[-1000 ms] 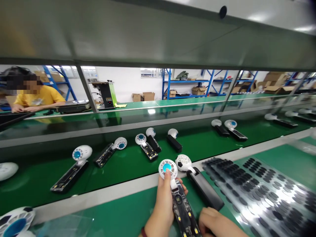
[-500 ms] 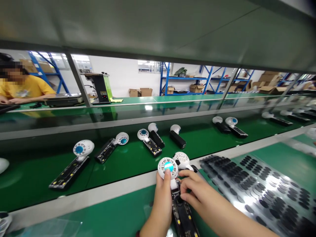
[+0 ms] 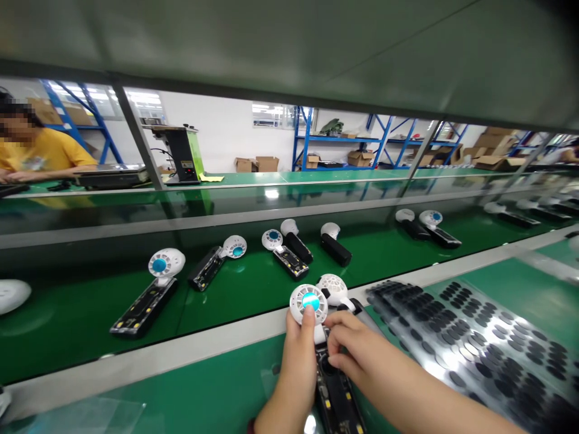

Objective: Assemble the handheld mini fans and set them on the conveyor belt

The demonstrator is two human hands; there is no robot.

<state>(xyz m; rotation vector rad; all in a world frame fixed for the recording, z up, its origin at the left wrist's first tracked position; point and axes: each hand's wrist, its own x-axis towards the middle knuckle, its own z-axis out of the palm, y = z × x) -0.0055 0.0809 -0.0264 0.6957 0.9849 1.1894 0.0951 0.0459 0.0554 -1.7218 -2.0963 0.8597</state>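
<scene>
My left hand (image 3: 296, 355) is wrapped round the neck of a handheld fan, its thumb on the blue centre of the white fan head (image 3: 309, 304). The fan's open black handle (image 3: 337, 398) points toward me, with a circuit board and small yellow-white parts showing. Over the upper handle, my right hand (image 3: 355, 343) pinches a small black round sticker (image 3: 326, 364) against the board; the fingers partly cover it. Just behind, a second fan with a white patterned head (image 3: 333, 289) lies by the belt edge. Sheets of black round stickers (image 3: 479, 343) lie right of my hands.
A green conveyor belt (image 3: 235, 295) runs across, carrying several fans such as one with an open handle (image 3: 143, 307). A grey shelf (image 3: 271, 48) hangs overhead. Clear plastic film (image 3: 94, 416) lies at front left. Across the line sits a person in yellow (image 3: 56, 150).
The fans on the belt have moved to the right. Both hands keep nearly the same hold on the fan and the small black piece.
</scene>
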